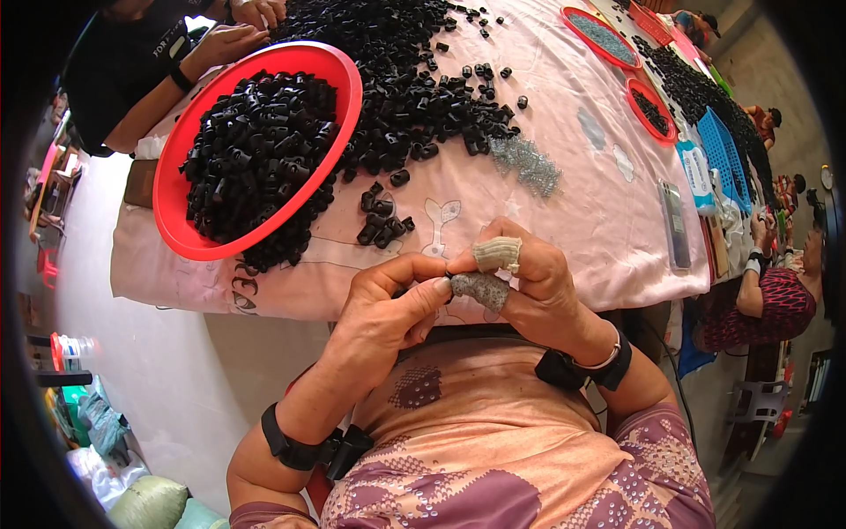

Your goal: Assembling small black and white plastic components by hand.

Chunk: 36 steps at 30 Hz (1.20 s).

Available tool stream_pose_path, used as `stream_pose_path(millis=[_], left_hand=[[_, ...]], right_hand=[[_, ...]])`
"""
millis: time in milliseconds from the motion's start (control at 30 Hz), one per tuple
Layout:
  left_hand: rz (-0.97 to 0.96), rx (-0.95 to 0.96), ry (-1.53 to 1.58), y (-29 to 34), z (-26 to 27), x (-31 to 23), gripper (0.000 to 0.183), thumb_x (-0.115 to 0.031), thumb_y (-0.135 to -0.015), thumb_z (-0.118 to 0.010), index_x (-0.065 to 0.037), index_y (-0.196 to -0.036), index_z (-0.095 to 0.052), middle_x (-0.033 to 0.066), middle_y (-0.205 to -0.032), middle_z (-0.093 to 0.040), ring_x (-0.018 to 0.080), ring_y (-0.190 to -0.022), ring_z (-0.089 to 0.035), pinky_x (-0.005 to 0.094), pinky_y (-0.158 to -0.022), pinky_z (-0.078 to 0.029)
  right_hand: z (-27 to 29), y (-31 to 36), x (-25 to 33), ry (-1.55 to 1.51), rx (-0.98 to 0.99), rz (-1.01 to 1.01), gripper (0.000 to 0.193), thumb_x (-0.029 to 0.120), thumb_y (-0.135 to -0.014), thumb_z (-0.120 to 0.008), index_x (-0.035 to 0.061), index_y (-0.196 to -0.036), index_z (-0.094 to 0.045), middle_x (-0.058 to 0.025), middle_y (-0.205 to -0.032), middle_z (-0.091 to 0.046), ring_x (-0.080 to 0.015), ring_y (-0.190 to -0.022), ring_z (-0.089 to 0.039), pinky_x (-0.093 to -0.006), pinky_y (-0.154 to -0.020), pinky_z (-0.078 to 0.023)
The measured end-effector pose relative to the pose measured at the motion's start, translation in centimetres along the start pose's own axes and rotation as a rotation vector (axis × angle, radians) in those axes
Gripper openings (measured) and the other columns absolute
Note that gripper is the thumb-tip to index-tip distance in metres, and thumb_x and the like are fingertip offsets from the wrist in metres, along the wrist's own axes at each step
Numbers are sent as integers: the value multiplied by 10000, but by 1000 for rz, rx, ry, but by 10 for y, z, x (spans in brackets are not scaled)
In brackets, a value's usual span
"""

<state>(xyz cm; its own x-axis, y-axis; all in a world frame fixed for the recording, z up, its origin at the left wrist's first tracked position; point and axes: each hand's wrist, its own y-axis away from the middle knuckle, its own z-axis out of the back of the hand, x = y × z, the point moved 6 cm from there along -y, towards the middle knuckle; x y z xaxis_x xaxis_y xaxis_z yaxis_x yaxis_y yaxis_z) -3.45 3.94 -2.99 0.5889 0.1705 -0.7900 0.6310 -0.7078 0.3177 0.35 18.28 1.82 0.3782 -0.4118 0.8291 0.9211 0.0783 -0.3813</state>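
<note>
My left hand (383, 309) and my right hand (542, 282) meet at the table's near edge, thumbs and forefingers pinched together. Between the fingertips shows a bit of a small black plastic part (450, 287), mostly covered by the fingers. A pale ribbed finger cover (498, 254) and a grey speckled one (480, 289) are on my right hand's digits. Just beyond my hands lies a little cluster of black plastic parts (382, 220). A heap of similar parts (397, 115) spreads farther back, beside a pile of fine shiny metal pieces (526, 166) that look like springs.
A red basin (351, 115) full of black parts stands at the left. Across from it, another person's hand (227, 44) is at the heap. To the right are a phone (674, 225), a blue basket (723, 154) and red trays (650, 110). Pink cloth (573, 229) covers the table.
</note>
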Motion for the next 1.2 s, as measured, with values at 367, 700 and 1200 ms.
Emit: stream_pose_path(millis=[367, 700, 1200], left_hand=[[56, -6, 45, 0, 2, 3, 189, -79, -917, -603, -10, -1090, -639, 16, -779, -582, 44, -549, -452, 157, -462, -323], [26, 11, 60, 0, 0, 0, 142, -132, -919, -624, -33, -1017, -652, -32, -756, -553, 22, -546, -425, 168, -458, -288], [55, -30, -66, 0, 1, 1, 154, -152, -908, -648, -23, -992, -662, -52, -694, -550, 4, -517, -390, 163, -446, -284]], right_hand=[[-2, 1, 3, 2, 21, -11, 210, 9, -780, -708, 37, -987, -683, -85, -837, -575, -196, -733, -604, -288, -613, -476], [-2, 0, 6, 8, 42, 17, 261, 26, -784, -716, 42, -1042, -678, -83, -834, -566, -178, -711, -582, -283, -594, -466], [-11, -1, 21, 694, 120, 289, 299, 255, -604, -755, 57, -777, -610, -80, -733, -525, -257, -664, -565, -386, -598, -440]])
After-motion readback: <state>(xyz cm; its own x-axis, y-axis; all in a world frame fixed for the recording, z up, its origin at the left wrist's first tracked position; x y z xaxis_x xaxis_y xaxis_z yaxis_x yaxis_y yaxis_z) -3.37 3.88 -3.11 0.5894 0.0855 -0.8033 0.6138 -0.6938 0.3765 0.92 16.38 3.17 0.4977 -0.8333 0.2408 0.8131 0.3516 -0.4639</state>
